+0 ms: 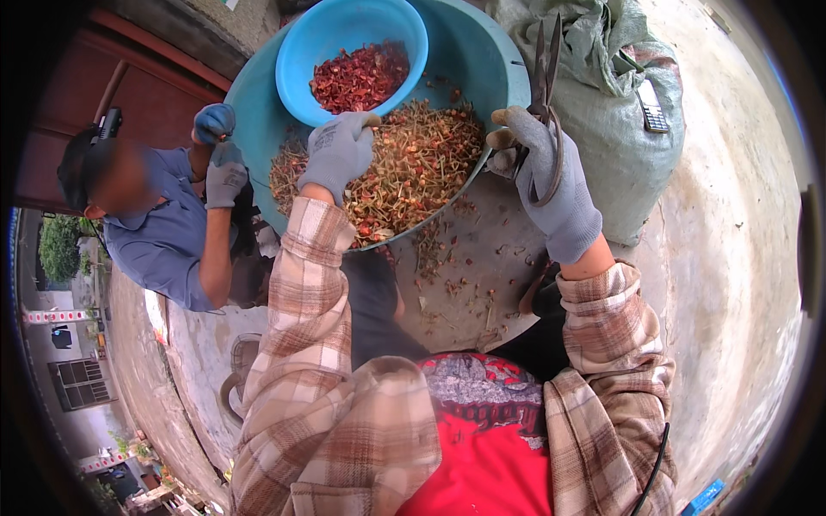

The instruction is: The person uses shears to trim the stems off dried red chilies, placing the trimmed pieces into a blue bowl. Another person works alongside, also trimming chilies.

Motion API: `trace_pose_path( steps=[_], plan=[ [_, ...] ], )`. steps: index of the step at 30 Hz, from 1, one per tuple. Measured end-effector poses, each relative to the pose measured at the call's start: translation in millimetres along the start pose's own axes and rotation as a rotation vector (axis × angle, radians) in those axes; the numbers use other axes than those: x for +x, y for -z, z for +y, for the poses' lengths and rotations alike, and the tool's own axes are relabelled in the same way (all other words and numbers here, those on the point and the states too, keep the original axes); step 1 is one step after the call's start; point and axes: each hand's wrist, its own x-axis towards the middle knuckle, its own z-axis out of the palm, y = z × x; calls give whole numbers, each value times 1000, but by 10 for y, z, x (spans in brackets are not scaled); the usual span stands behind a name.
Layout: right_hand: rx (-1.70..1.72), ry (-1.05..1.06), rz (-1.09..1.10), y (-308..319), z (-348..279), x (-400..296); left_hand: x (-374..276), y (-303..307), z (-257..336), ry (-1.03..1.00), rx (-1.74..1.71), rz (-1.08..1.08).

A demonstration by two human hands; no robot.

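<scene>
My left hand (339, 155), in a grey work glove, is over a large teal tub (513, 71) just below the rim of a blue plastic basin (293, 58). Its fingers are curled, and whether anything sits between the fingertips cannot be seen. Cut dried red chili pieces (361, 79) lie in the basin, which rests tilted inside the tub. Chili stems and caps (419, 171) cover the tub's lower part. At the tub's right edge, my gloved right hand (558, 187) grips dark metal scissors (543, 77) by their handles, with the blades slightly apart and pointing away from me.
A pale green woven sack (600, 161) stands right of the tub, with a keypad phone (652, 106) on it. Another person (168, 226) sits at the left, gloved hands near the tub rim. Stems and caps (445, 258) litter the concrete floor (716, 271).
</scene>
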Motion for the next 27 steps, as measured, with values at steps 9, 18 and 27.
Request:
trace_pose_path(
  steps=[9,18,27],
  plan=[
    [-7,204,89,-85,58,43,-141,-331,94,-415,-215,-67],
    [-48,109,31,-250,25,61,74,-874,263,-610,80,0],
    [-81,86,69,-321,43,100,153,-870,225,-494,201,-163]
  ],
)
